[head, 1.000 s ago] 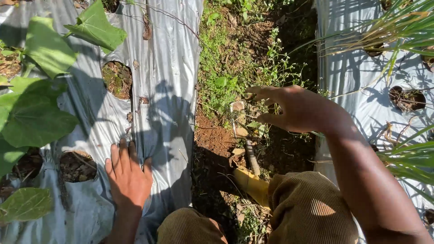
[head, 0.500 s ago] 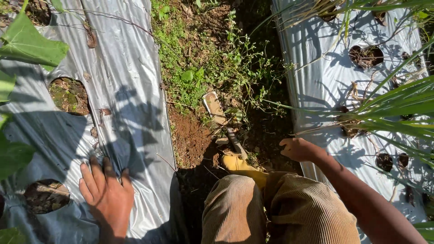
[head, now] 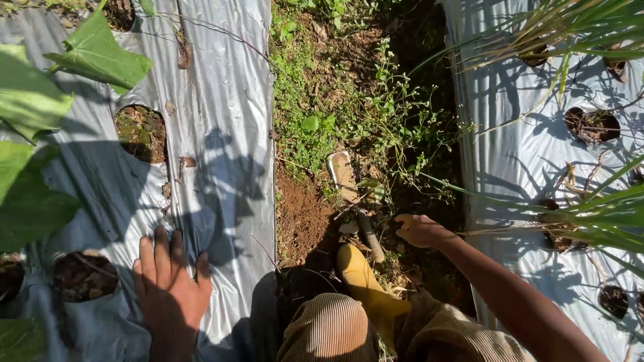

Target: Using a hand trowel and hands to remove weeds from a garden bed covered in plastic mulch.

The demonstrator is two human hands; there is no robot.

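Two beds covered in silver plastic mulch sheeting run up the view, the left bed (head: 221,121) and the right bed (head: 510,167), each cut with round planting holes showing soil. Between them lies a furrow of reddish earth (head: 302,214) thick with low weeds (head: 349,100). Broad green leaves (head: 40,134) overhang the left bed; long grass-like blades (head: 590,214) arch over the right one.

The person crouches in the furrow, ribbed tan trousers (head: 335,328) and a yellow rubber boot (head: 365,285) showing at the bottom edge.

The left hand (head: 168,288) lies flat on the left bed's sheeting, fingers spread, holding nothing, just beside a planting hole (head: 84,275).

The right hand (head: 419,230) reaches down into the weeds at the furrow's right side, fingers curled; whether that grip pinches a stem is hard to tell in the shade.

A small hand trowel (head: 352,194) lies on the soil, pale blade pointing away, dark handle near the boot and just left of the right hand, not touched.
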